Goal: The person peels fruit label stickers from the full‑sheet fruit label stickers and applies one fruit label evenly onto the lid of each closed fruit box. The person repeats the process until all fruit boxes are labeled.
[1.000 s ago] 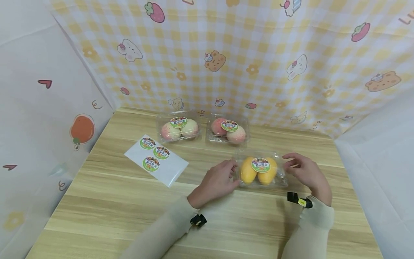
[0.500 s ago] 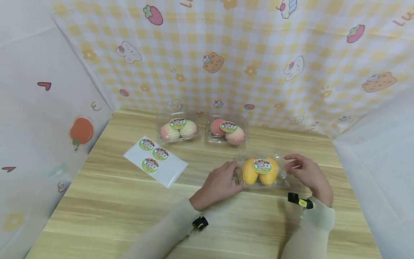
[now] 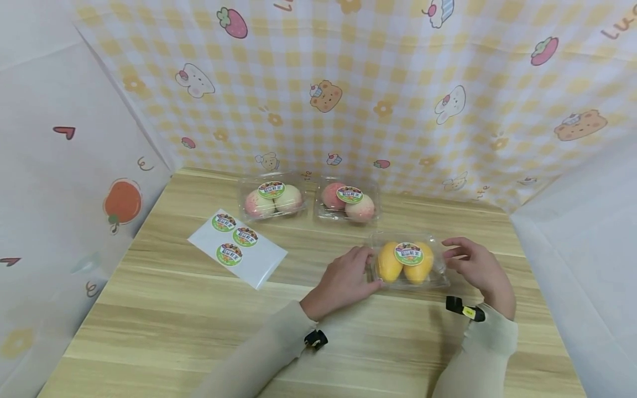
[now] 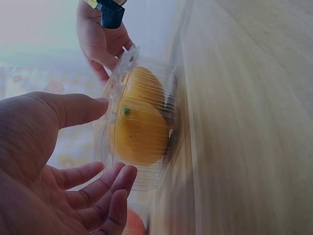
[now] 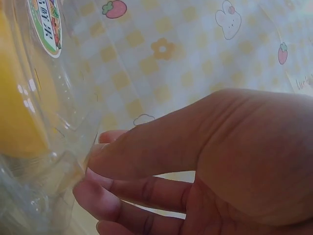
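Observation:
A clear plastic clamshell box [image 3: 438, 276] with two yellow mangoes [image 3: 418, 270] inside lies on the table; a round fruit sticker [image 3: 409, 254] is on its lid. At the box's left end is my left hand [image 3: 343, 281], thumb toward the front corner and fingers behind. The left wrist view shows the thumb and relaxed fingers [image 4: 85, 191] right at the box's edge. My right hand [image 3: 480, 271] is at the other end, its fingers loosely bent. In the right wrist view, its thumb and fingertips [image 5: 100, 159] come right up to the plastic rim.
Two more clear boxes stand at the back, one with pink-and-cream peaches [image 3: 288, 199], one with redder peaches [image 3: 360, 208]; both carry stickers. A white sticker sheet [image 3: 261, 268] with three round stickers lies left on the wooden table [image 3: 164, 320]. A checked curtain [image 3: 278, 72] hangs behind.
The mango box has slid slightly to the right along the table, my left hand moving with it. My right hand has also shifted a little to the right.

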Motion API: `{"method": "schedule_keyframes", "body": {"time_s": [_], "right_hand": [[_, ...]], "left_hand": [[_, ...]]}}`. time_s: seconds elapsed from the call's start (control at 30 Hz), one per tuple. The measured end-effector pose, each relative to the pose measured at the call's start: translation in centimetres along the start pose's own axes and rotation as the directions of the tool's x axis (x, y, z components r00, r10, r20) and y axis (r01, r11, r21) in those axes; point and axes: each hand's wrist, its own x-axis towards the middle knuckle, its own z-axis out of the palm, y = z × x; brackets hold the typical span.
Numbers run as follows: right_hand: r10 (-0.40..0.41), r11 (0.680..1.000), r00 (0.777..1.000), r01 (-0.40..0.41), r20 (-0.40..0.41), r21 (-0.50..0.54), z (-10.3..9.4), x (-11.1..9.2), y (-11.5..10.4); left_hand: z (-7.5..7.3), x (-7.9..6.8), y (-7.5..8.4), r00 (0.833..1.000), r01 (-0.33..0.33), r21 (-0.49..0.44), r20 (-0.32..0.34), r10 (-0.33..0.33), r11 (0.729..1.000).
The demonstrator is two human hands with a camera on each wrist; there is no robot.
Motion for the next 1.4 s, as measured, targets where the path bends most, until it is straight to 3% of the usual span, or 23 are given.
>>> {"method": "schedule_keyframes", "body": {"time_s": [0.47, 1.4], "right_hand": [[0.048, 0.999, 0.998, -0.047, -0.046, 0.025, -0.5, -0.5, 0.5], [0.191, 0.98, 0.975, -0.183, -0.112, 0.078, -0.7, -0.2, 0.8]], "left_hand": [[0.6, 2.1, 1.1, 1.0, 0.002, 0.004, 0.012, -0.003, 1.0], [1.8, 6.2, 0.5, 1.0, 0.011, -0.021, 0.015, -0.011, 1.0]]}}
